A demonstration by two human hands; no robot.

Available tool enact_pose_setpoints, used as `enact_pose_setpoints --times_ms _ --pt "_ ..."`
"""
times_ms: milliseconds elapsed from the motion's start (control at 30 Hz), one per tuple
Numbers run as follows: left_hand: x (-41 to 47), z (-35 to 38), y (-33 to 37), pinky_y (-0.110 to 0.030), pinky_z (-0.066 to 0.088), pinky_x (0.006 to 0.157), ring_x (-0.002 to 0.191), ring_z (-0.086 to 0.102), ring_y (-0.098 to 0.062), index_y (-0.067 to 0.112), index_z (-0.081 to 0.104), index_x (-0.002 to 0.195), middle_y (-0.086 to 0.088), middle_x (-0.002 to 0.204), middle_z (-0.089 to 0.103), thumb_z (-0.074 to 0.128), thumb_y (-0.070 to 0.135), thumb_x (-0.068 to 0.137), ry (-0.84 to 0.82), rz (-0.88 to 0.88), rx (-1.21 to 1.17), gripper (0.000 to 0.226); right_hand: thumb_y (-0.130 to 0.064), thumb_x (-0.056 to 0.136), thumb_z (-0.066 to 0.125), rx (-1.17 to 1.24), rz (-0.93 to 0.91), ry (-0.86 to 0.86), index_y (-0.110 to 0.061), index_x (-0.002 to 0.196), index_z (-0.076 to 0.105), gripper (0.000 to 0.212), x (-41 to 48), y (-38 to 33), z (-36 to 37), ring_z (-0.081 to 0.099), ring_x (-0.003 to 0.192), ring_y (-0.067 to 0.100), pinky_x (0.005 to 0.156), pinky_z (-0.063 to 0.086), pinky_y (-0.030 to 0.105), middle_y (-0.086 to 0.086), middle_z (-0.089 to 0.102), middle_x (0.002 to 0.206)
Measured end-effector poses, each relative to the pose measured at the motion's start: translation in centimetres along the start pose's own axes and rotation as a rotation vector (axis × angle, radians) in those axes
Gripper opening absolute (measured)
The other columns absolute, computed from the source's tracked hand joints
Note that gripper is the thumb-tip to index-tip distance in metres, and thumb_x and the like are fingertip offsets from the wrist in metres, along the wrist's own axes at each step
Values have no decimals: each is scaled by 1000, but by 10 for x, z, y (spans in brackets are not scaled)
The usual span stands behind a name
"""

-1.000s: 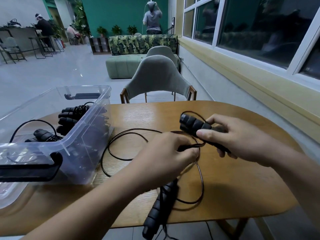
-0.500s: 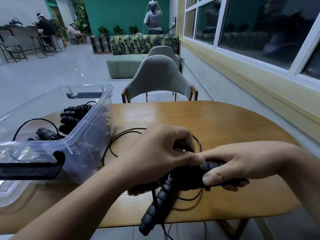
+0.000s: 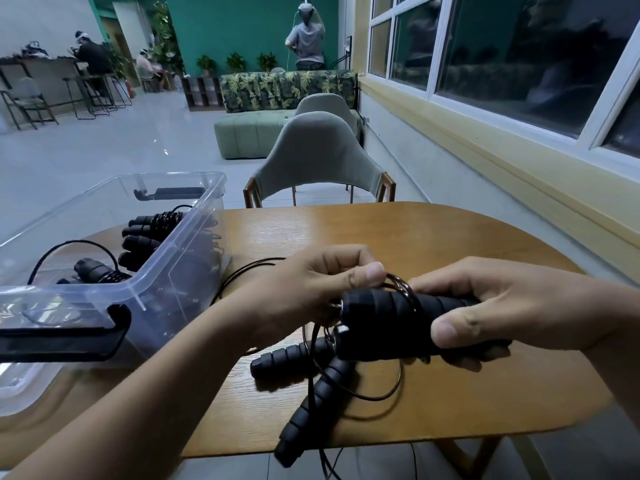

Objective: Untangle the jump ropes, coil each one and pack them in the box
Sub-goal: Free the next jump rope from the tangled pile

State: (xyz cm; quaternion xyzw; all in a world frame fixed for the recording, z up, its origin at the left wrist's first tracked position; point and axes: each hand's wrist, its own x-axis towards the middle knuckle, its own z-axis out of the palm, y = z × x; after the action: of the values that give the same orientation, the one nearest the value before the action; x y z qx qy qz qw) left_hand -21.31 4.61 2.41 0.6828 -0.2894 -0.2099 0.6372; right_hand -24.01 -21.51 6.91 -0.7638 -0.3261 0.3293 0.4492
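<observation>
Jump rope handles (image 3: 388, 317) held just above the table (image 3: 467, 244), front centre. The right hand (image 3: 512, 306) is curled round them as an anchor. The left hand (image 3: 311, 285) pinches the thin cord (image 3: 401, 284) at their end, probably winding loops on so the coil stays tight. Two more handles (image 3: 287, 358) lie underneath, one overhanging the near table edge, so it could slip. The box (image 3: 207, 202) sits open at left with coiled ropes (image 3: 152, 223) inside. Only slack cord lies between hands and box, so the path looks free.

glossy wood table (image 3: 433, 237); clear plastic box (image 3: 180, 237); ribbed matt handles (image 3: 377, 317).
</observation>
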Motion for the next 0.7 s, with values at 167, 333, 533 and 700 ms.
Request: enact_pose_setpoints --times_ms 167,333,533,700 --pt "6 5 -2 -40 17 60 68 30 -27 21 60 82 -15 80 40 54 7 97 71 36 -48 21 -64 90 74 84 -119 93 2 124 68 74 0 5 -2 59 67 25 51 43 26 18 72 105" --pt "10 15 -3 -27 19 51 51 30 -9 33 67 68 3 58 38 40 -7 105 253 42 89 61 -53 90 73 171 -147 274 -8 121 71 54 5 10 -2 59 63 18 46 39 25 17 76 106" --pt "13 23 -14 -30 24 50 54 29 -13 20 65 91 8 63 34 45 37 112 331 78 264 34 -43 93 63 279 -195 555 -9 130 67 51 3 10 -6 54 67 23 44 39 23 25 72 112" --pt "10 30 -12 -33 35 59 55 48 -3 28 65 99 17 64 57 48 40 110 366 22 616 23 -41 89 72 262 -99 708 -22 134 58 51 9 12 -4 58 68 29 44 39 27 25 76 110"
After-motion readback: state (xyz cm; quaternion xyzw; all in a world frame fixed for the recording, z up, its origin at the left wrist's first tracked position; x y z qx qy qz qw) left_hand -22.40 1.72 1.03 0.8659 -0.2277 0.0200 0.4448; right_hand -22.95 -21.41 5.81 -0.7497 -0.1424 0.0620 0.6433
